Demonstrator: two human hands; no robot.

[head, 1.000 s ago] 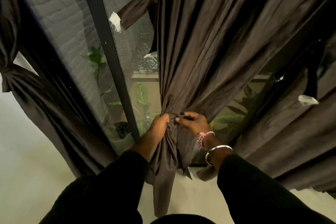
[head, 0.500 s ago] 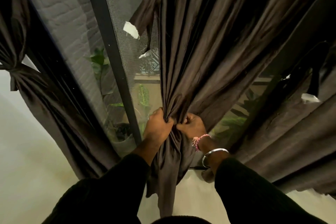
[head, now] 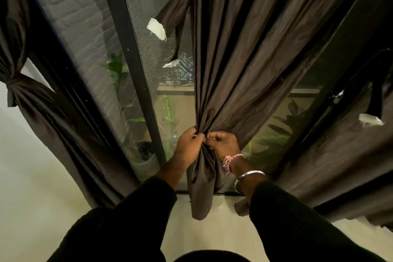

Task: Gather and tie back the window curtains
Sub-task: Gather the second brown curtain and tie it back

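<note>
Centrally, the middle curtain (head: 251, 53) hangs from the top of the view and narrows to a gathered neck, where both hands grasp it. The left hand (head: 189, 144) is curled in a fist around the bunched fabric from the left side, knuckles toward the camera. The right hand (head: 223, 144) meets it from the right, its fingers (head: 213, 136) bent inward and pinching the same folds; the two hands touch at the neck. Below the grip, the loose tail of the curtain (head: 202, 195) drops between the forearms and ends above the pale floor (head: 32, 198).

A tie strap (head: 176, 6) of the same dark cloth hangs free beside the curtain's upper left edge, with a white patch (head: 157, 28) at its end; a second white patch (head: 171, 63) shows lower down.

At far left, another curtain (head: 38, 102) is cinched at its waist by a band. At right, a further curtain (head: 340, 155) hangs loose, with a strap and white tab (head: 370, 120) in front of it.

The right wrist carries a pink thread (head: 231, 158) and a metal bangle (head: 248, 177). Behind the curtains stand a dark window frame (head: 129, 49), mesh screen, and green plants (head: 116, 68) outside.
</note>
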